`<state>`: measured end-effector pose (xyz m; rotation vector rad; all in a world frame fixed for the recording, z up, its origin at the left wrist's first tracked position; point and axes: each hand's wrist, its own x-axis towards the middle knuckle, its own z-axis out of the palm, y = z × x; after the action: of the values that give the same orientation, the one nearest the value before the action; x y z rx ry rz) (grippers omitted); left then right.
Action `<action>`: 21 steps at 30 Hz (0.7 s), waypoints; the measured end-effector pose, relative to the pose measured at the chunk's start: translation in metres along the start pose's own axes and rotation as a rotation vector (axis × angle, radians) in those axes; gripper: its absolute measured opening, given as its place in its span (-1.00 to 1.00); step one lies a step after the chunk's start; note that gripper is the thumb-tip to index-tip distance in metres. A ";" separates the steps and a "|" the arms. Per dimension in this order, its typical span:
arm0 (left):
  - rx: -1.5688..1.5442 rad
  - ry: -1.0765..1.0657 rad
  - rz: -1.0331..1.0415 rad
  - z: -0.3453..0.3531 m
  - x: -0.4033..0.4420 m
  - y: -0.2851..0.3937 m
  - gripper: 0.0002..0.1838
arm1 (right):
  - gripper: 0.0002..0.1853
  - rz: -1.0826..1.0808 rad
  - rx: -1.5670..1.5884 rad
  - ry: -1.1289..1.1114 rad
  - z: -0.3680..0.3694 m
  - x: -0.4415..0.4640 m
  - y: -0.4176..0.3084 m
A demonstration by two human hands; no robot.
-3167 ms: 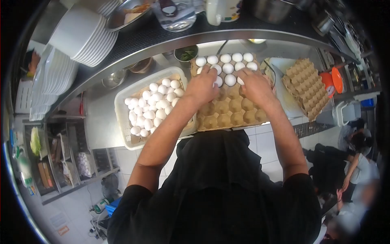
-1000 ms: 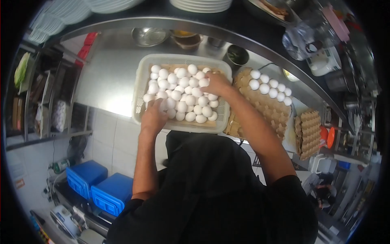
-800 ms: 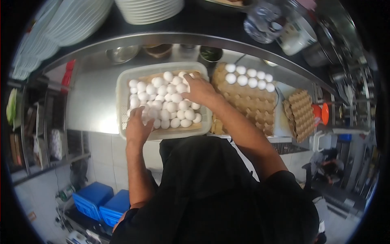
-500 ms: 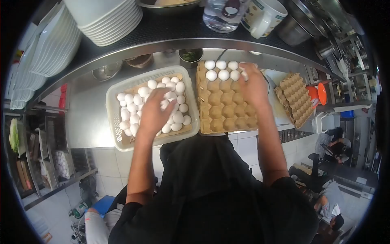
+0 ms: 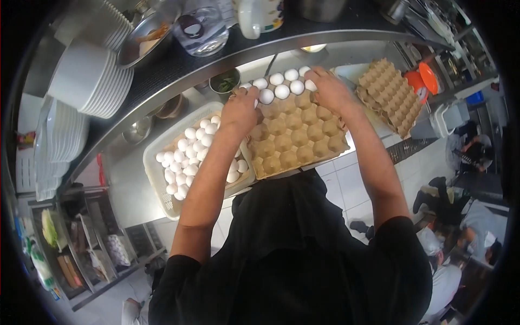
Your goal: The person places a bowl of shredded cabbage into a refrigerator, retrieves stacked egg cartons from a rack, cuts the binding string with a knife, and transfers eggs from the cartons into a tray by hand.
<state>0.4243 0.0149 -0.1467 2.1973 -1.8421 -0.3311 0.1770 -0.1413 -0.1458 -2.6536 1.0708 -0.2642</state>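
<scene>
Several white eggs [image 5: 281, 91] stand in the back rows of a brown cardboard egg tray [image 5: 283, 142], whose front cups are bare. My left hand [image 5: 241, 110] is at the tray's back left corner, fingers curled round a partly hidden egg. At the back right of the rows, my right hand [image 5: 328, 91] has its fingers bent against an egg. Left of the tray, a white plastic basket [image 5: 153, 172] holds many loose eggs [image 5: 184, 157], partly covered by my left forearm.
Empty egg trays [image 5: 389, 95] are stacked at the right, near an orange container [image 5: 428, 78]. Overhead, a metal shelf [image 5: 227, 64] carries white bowls [image 5: 86, 76], a water jug [image 5: 200, 32] and a mug. A bowl of greens [image 5: 225, 81] stands behind the basket. People are at the lower right.
My left hand has moved from over the basket to the tray's back left. My right hand remains at the back right eggs. The view has shifted, with the basket now further left.
</scene>
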 end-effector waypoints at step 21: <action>0.036 -0.006 0.079 0.003 0.028 0.028 -0.65 | -0.60 -0.018 -0.043 0.029 0.020 0.012 -0.037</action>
<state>0.4027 -0.0174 -0.1402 2.1420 -1.9462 -0.2910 0.2150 -0.1202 -0.1524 -2.7064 1.0743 -0.2876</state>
